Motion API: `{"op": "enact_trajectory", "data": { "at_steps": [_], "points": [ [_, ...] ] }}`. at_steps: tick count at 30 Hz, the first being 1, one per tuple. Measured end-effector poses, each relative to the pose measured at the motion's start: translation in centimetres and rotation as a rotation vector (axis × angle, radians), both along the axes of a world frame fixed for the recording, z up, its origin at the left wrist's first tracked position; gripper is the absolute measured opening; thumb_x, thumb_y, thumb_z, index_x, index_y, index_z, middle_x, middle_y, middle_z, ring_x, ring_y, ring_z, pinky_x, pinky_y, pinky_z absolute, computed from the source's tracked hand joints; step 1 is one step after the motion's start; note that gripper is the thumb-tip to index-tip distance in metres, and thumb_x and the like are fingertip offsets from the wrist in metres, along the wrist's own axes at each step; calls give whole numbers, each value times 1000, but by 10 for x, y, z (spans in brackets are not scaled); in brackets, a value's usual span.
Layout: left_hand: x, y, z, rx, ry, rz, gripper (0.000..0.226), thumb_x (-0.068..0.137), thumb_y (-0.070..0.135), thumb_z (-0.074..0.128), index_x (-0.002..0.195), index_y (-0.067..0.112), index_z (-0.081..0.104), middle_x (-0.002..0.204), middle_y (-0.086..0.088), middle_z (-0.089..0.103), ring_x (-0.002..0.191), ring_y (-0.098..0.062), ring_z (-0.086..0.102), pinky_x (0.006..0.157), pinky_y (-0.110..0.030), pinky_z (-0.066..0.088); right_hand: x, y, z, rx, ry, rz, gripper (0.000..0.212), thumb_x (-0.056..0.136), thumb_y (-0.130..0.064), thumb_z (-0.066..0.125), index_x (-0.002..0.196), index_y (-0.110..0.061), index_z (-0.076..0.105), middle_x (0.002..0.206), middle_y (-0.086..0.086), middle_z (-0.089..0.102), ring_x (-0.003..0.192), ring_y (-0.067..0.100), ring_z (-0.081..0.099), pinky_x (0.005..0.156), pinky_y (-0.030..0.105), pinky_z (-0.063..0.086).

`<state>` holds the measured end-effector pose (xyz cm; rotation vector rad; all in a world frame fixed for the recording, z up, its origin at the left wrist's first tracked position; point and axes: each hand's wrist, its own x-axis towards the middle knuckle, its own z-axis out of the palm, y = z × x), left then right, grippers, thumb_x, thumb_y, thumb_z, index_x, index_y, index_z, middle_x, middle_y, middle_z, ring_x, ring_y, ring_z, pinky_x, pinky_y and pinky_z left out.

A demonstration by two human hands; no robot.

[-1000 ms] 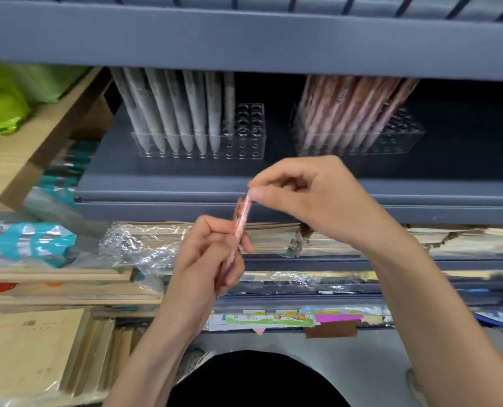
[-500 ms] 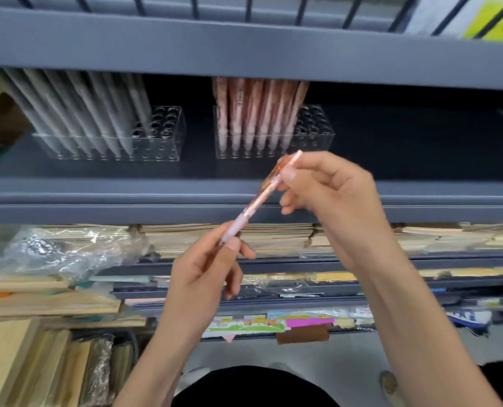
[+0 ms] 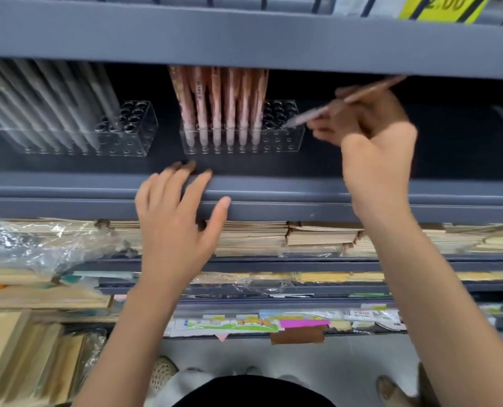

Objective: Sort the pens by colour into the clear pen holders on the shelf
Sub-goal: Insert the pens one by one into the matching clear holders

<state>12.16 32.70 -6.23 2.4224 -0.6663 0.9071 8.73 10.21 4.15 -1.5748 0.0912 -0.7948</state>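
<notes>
Currently the right hand (image 3: 370,136) grips one pink pen (image 3: 318,111) with curled fingers, its pale tip slanted down and left, just beside the right end of the right-hand clear holder (image 3: 288,141). The pen is not yet seated. The left hand (image 3: 176,221) is empty, with fingers straight and spread over the front lip of the shelf (image 3: 303,198); motion blur hides whether it touches. A row of pink pens (image 3: 229,104) fills the holder's left sockets, and the sockets at its right end are vacant. The neighbouring holder (image 3: 138,136) carries pale grey pens (image 3: 53,104) and is the wrong destination. To complete the insertion, probably bring the pen upright before lowering it, since a slanted entry may catch a socket rim or tip the light holder. Select the vacant socket nearest the standing row. Steady the holder with the free hand if it shifts. Watch the shelf above — clearance for the pen's upper end looks tight.
</notes>
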Motion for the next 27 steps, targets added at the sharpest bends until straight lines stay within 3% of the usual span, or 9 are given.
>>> {"op": "enact_trajectory", "data": {
  "at_steps": [5, 7, 10, 13, 15, 21, 24, 27],
  "points": [
    [12, -11, -18, -57, -245, 95, 36, 97, 34, 54, 117, 11, 71, 123, -6, 68, 118, -27, 60, 105, -43, 34, 53, -11, 0, -222, 29, -83, 34, 87, -2, 49, 76, -32, 60, 71, -16, 69, 78, 13, 71, 84, 40, 57],
    [15, -13, -22, -80, -300, 114, 35, 95, 33, 53, 116, 12, 72, 122, -5, 69, 116, -25, 61, 104, -40, 34, 67, -14, 0, -377, 67, -50, 38, 87, -5, 45, 70, -34, 63, 77, -15, 72, 85, 13, 70, 89, 43, 54],
    [20, -14, -26, -81, -339, 122, 34, 94, 32, 52, 116, 13, 71, 122, -3, 69, 116, -23, 61, 104, -39, 34, 88, -16, 0, -539, 108, 2, 27, 91, -8, 45, 80, -15, 68, 88, 1, 73, 88, 20, 67, 93, 45, 50],
    [21, -14, -28, -84, -369, 122, 35, 94, 31, 51, 115, 12, 72, 120, -4, 70, 114, -24, 63, 102, -42, 37, 100, -17, 0, -697, 174, -25, 22, 93, -15, 49, 106, -9, 66, 110, 3, 65, 108, 18, 57, 95, 20, 35],
    [22, -15, -28, -84, -395, 132, 36, 94, 31, 49, 113, 12, 72, 119, -4, 71, 112, -24, 64, 100, -42, 37, 105, -17, -1, -808, 231, -22, 31, 94, -16, 51, 123, -7, 57, 124, 9, 59, 118, 23, 51, 86, 14, 27],
    [25, -17, -29, -76, -445, 155, 38, 94, 31, 46, 112, 11, 73, 116, -5, 72, 110, -24, 65, 98, -43, 39, 110, -16, 0, -900, 275, 8, 40, 97, -18, 50, 135, -7, 49, 135, 14, 53, 126, 29, 47, 92, 22, 30],
    [26, -16, -30, -67, -455, 158, 39, 94, 31, 44, 112, 11, 73, 117, -5, 72, 110, -24, 65, 99, -42, 38, 112, -16, -1, -899, 305, 46, 37, 97, -16, 47, 133, -10, 50, 130, 14, 55, 120, 29, 49, 84, 23, 31],
    [26, -15, -31, -59, -458, 154, 39, 94, 31, 44, 112, 11, 72, 117, -5, 71, 111, -24, 64, 99, -42, 38, 112, -14, -1, -919, 309, 18, 40, 97, -15, 47, 137, -10, 48, 139, 15, 50, 128, 31, 43, 93, 26, 32]
  ]
}}
